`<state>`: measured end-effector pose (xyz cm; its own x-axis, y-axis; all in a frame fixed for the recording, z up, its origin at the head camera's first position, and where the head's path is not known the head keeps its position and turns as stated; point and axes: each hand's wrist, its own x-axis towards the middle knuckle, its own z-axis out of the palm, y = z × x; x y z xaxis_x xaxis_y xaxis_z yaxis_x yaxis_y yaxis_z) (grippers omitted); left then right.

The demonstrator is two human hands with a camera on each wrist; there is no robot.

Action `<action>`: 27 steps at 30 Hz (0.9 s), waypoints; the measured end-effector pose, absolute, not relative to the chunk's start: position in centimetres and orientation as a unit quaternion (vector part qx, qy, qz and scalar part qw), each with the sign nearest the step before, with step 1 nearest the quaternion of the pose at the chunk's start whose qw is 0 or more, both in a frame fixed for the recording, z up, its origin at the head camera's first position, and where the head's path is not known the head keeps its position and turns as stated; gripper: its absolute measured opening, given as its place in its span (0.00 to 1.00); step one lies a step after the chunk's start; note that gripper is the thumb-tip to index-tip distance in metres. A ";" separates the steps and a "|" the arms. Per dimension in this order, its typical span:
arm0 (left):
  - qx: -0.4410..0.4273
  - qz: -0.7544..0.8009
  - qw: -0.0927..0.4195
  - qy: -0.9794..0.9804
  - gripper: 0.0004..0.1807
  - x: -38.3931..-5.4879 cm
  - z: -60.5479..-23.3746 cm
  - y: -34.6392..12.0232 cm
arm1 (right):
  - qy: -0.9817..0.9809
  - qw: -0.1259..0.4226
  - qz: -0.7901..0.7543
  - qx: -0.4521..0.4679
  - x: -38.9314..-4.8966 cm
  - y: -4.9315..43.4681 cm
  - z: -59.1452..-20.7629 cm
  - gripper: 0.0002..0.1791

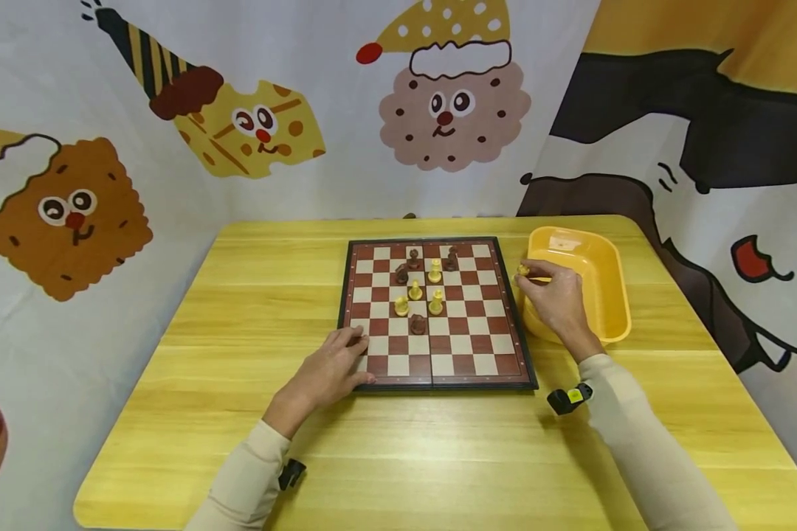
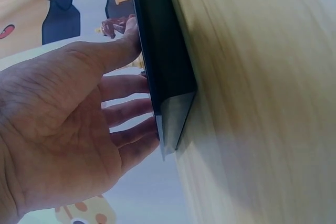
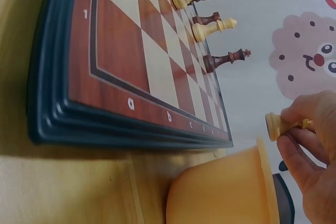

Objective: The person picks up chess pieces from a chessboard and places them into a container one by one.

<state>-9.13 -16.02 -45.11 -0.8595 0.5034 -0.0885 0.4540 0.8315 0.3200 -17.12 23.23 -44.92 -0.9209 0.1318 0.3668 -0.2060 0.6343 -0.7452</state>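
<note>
My right hand (image 1: 558,295) pinches a light yellow chess piece (image 3: 281,125) between thumb and fingers, its base facing the board and its top partly hidden by the fingertips. It hovers over the left rim of a yellow plastic basket (image 1: 614,284). On the chessboard (image 1: 494,324), my left hand (image 1: 328,372) rests at the near left corner, fingers on the top and thumb by the front edge. Several light yellow pieces, among them a pawn (image 1: 415,290), stand mid-board. Dark brown pieces stand around them, including a dark knight (image 1: 418,324) nearest me.
The board lies on a wooden table (image 1: 239,295) with the basket close along its right side. Behind the table hangs a white curtain (image 1: 345,192) printed with cartoon biscuits and cheese. Each wrist wears a small black camera, such as the right one (image 1: 564,400).
</note>
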 end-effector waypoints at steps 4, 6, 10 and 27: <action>0.251 0.144 0.086 0.953 0.39 -9.1 -45.2 -16.0 | -0.881 0.206 0.426 0.021 -17.0 23.6 -45.0 0.14; 0.250 0.144 0.084 0.954 0.40 -9.1 -45.2 -16.0 | -0.881 0.206 0.426 0.019 -17.0 23.7 -45.1 0.14; 0.249 0.146 0.084 0.954 0.39 -9.1 -45.2 -16.1 | -0.881 0.206 0.425 0.019 -17.0 23.8 -45.1 0.15; 0.248 0.148 0.089 0.953 0.39 -9.2 -45.2 -16.0 | -0.883 0.204 0.422 0.006 -16.7 24.3 -45.0 0.15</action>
<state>-9.17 -16.01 -45.23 -0.8610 0.4993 -0.0969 0.4463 0.8330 0.3269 -16.66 24.29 -45.01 -0.9170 0.1614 0.3648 -0.1826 0.6432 -0.7436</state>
